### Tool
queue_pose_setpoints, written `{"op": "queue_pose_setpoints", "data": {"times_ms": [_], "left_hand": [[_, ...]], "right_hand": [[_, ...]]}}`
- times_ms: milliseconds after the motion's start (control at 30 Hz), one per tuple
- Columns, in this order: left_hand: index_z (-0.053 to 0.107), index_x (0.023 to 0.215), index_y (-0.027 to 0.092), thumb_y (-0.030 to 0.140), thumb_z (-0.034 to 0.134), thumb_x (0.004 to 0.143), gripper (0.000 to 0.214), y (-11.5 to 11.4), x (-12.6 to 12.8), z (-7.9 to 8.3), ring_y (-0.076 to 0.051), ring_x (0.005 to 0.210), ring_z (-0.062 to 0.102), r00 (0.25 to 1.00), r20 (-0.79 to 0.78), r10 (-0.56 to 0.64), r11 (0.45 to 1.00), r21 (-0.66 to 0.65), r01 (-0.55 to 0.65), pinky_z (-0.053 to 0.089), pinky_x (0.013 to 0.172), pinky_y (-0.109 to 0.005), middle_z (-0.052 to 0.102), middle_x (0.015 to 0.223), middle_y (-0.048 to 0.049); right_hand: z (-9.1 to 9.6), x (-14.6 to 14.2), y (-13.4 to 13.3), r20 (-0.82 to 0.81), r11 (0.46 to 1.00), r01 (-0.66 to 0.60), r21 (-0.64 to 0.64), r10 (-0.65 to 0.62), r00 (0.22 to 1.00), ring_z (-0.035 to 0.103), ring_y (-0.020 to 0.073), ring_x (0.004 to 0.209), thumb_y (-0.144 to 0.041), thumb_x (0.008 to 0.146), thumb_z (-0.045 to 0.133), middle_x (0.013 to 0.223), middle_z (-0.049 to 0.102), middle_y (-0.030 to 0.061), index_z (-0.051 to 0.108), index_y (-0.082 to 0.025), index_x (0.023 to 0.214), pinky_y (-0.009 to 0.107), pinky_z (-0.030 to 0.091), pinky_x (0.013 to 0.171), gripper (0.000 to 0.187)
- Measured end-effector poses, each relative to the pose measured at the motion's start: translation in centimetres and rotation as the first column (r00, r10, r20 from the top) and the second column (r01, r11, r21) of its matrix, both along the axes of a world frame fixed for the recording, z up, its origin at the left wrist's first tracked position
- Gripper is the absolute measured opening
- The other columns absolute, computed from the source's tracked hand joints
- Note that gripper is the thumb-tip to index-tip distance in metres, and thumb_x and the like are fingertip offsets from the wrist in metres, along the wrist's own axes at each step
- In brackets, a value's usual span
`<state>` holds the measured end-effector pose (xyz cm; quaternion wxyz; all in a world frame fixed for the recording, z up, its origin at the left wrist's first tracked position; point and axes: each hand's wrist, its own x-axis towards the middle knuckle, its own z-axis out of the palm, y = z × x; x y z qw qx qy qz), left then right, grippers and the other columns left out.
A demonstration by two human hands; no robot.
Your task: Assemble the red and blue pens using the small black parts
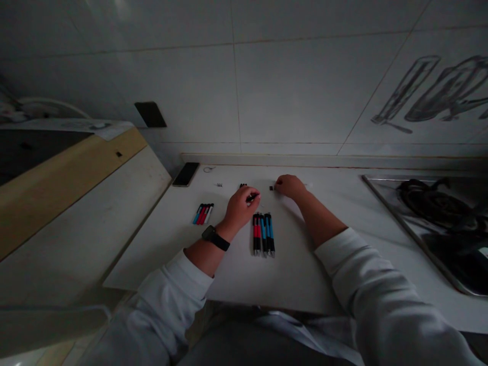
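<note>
My left hand point(240, 206), with a black watch on its wrist, is closed around a short black pen part point(251, 197). To its right, my right hand point(290, 186) has its fingertips pinched together at the counter, beside a small dark piece point(271, 188); what they hold is hidden. Several assembled click pens point(263, 234), red and blue with black grips, lie in a row below the hands. Pen barrels point(203, 214) in blue, red and white lie side by side at the left. Small black pieces point(243, 185) sit just behind my left hand.
Small springs point(219, 185) and a thin ring-like item point(209, 169) lie at the back of the white counter point(160, 254). A phone point(186, 174) rests at the back left, near a wooden-edged cabinet point(76, 188). A gas stove point(438, 223) is at the right. The tiled wall rises behind.
</note>
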<state>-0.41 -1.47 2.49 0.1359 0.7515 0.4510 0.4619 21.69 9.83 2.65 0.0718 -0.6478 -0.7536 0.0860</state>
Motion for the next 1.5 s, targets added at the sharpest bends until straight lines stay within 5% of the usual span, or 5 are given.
{"op": "queue_pose_setpoints", "data": {"times_ms": [1500], "left_hand": [[0.067, 0.097, 0.019, 0.017, 0.063, 0.094, 0.005, 0.3, -0.2, -0.2, -0.015, 0.087, 0.065, 1.0, 0.002, -0.015, 1.0, 0.007, 0.015, 0.055, 0.081, -0.029, 0.068, 0.096, -0.0036]], "right_hand": [[-0.6, -0.7, -1.0, -0.044, 0.997, -0.061, 0.048, 0.063, 0.997, 0.068, 0.0237, 0.108, -0.022, 0.093, 0.06, 0.119, 0.075, 0.0109, 0.079, -0.023, 0.113, 0.03, 0.048, 0.094, 0.028]]}}
